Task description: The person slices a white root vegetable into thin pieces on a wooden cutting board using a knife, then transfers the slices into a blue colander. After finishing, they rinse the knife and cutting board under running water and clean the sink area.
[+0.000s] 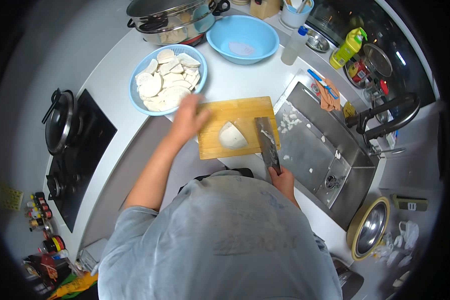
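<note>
My right hand (282, 180) grips the handle of a Chinese cleaver (267, 140), whose wet blade lies over the right side of a wooden cutting board (225, 111). White scraps cling to the blade. On the board sits a pale, peeled chunk of a root vegetable (232, 136), apparently taro, with a cut face. Between the board's left edge and a light blue plastic basket (132, 80) is my left hand (189, 118), blurred, its thumb apart from the fingers and nothing visible in it. Many pale slices (168, 80) fill the basket.
A blue basin (225, 50) stands behind the board, beside a large steamer pot (168, 22). To the right, a steel sink (303, 150) holds white scraps under a black faucet (386, 116). At left, a lidded pan (60, 123) sits on a black cooktop (86, 150).
</note>
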